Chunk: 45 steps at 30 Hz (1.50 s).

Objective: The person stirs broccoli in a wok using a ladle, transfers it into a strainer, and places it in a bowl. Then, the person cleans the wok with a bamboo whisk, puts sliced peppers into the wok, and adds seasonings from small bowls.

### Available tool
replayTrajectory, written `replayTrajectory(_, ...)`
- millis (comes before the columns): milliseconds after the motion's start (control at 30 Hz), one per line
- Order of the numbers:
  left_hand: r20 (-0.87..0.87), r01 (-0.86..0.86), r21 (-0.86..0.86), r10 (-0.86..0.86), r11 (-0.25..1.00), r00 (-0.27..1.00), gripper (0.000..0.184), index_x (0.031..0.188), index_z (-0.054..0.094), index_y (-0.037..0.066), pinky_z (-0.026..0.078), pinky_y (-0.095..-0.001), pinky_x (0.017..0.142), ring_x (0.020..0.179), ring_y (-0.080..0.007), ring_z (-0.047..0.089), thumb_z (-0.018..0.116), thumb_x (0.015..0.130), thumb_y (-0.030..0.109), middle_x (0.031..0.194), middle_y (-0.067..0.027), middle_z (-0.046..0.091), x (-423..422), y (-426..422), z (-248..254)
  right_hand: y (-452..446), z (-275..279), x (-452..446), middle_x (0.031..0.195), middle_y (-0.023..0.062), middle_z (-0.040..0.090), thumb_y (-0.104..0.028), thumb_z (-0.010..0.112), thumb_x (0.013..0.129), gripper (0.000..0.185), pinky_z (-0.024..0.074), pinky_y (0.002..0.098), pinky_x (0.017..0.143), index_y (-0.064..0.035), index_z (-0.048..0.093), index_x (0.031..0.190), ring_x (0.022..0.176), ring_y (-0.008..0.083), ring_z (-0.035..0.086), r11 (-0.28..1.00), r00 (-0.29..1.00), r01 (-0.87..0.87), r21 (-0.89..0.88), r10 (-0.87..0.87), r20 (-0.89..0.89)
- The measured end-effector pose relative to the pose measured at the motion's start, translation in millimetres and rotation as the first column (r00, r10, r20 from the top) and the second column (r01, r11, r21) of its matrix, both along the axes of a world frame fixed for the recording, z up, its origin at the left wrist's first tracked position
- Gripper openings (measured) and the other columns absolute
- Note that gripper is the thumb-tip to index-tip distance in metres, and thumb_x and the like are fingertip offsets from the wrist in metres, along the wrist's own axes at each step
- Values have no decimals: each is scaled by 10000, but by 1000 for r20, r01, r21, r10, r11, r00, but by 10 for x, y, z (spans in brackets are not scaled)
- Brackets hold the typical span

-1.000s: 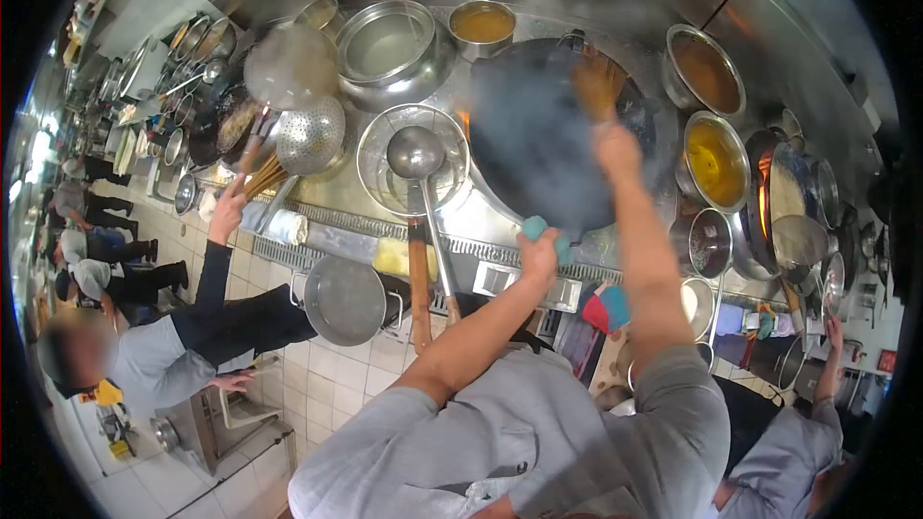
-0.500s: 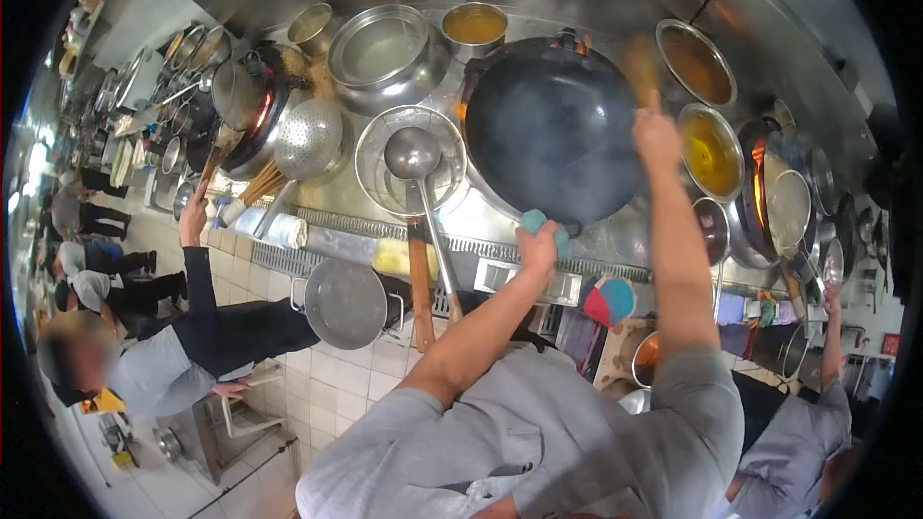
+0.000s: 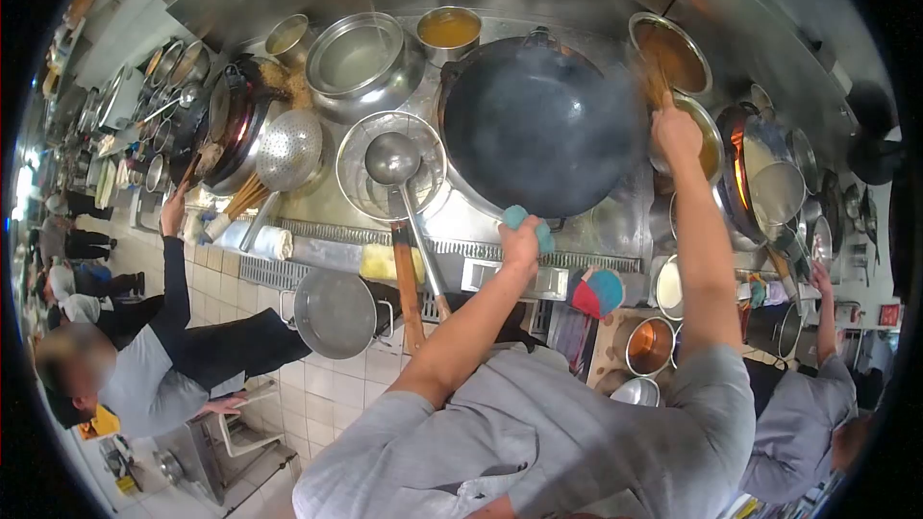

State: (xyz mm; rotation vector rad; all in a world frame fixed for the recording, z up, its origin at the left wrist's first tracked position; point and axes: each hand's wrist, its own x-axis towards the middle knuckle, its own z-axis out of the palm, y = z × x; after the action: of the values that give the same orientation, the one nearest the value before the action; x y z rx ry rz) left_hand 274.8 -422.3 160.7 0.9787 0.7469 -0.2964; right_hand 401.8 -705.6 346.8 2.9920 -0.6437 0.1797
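My left hand (image 3: 521, 242) is closed around a folded teal cloth (image 3: 543, 234) at the near rim of the large black wok (image 3: 529, 130). The cloth hides whatever part of the rim lies under it. Thin smoke or steam hangs above the dark, bare inside of the wok. My right hand (image 3: 679, 135) grips a bamboo wok brush (image 3: 657, 85), its far end reaching over the metal bowl of brown liquid (image 3: 678, 53). Below that wrist, a bowl of yellow oil (image 3: 711, 152) is partly covered by my hand.
Left of the wok, a ladle (image 3: 392, 159) lies across a wire strainer (image 3: 348, 149). Behind stand a large metal pot (image 3: 358, 77) and a pot of yellowish liquid (image 3: 449, 29). People work at flaming woks on both sides, one at left (image 3: 159, 365), another at right (image 3: 803, 413).
My right hand has moved away from the wok's right edge, carrying the brush to the bowl of brown liquid. My left hand stays on the cloth at the wok's rim.
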Motion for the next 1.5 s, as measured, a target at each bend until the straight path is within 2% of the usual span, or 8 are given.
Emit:
replayTrajectory(200,13,30,-48,-30,998,999,437,1152,441,33,497,-366,519,719,-219,620,697,803,90,925,-110,582,48,104,172,1180,-1117,228,1066,179,729,-369,544,906,323,557,466,895,-142,771,941,1001,372,703,931,995,-26,365,60,-82)
replayTrajectory(400,-9,89,-11,-89,996,996,541,1220,427,-26,533,-386,618,823,-250,630,710,786,128,996,-138,574,29,201,246,1833,-290,-552,1164,174,710,-513,651,840,619,535,441,944,-202,607,1373,1108,374,665,568,796,140,811,423,-433)
replayTrajectory(467,-17,87,9,-86,996,996,540,1225,429,-20,527,-381,596,793,-250,628,708,788,129,978,-133,577,6,196,292,877,-777,-447,1213,193,689,-458,692,840,636,507,405,976,-197,580,1409,1131,344,656,797,794,-294,528,511,-329)
replayTrajectory(700,26,120,-34,-119,992,993,471,1178,445,2,470,-380,541,746,-229,601,692,802,144,942,-126,573,26,194,202,386,-233,110,1020,245,709,-401,503,957,470,543,538,838,-121,602,1321,939,429,692,988,987,-3,156,-22,159)
replayTrajectory(900,10,59,2,-59,998,998,252,1001,536,100,385,-314,441,618,-159,571,696,858,230,801,-41,582,-9,164,206,1665,-1074,-165,1250,215,660,-388,522,906,512,494,454,1007,-39,653,1257,1166,411,622,805,875,-246,540,424,-233)
replayTrajectory(1133,110,269,50,-273,962,956,267,1066,625,91,480,-318,541,728,-153,631,687,926,310,878,-39,655,-526,1080,316,864,436,-1133,1340,237,602,-466,557,891,643,448,429,1078,-96,554,1417,1264,344,573,893,639,-181,411,424,-642)
replayTrajectory(1267,99,402,116,-414,908,905,285,1099,620,43,521,-324,704,832,-166,636,712,912,238,943,-54,650,-995,1671,376,403,666,-1145,1259,250,642,-414,575,953,552,474,435,1018,-118,556,1418,1174,391,625,957,970,84,279,-13,-244)
replayTrajectory(1500,145,517,219,-552,827,821,334,1155,598,20,501,-301,767,877,-136,606,725,890,180,979,-41,651,-1406,1954,563,1766,-213,-1598,1447,109,566,-380,660,951,550,407,351,1096,-185,536,1450,1343,246,527,294,855,-397,869,463,234)
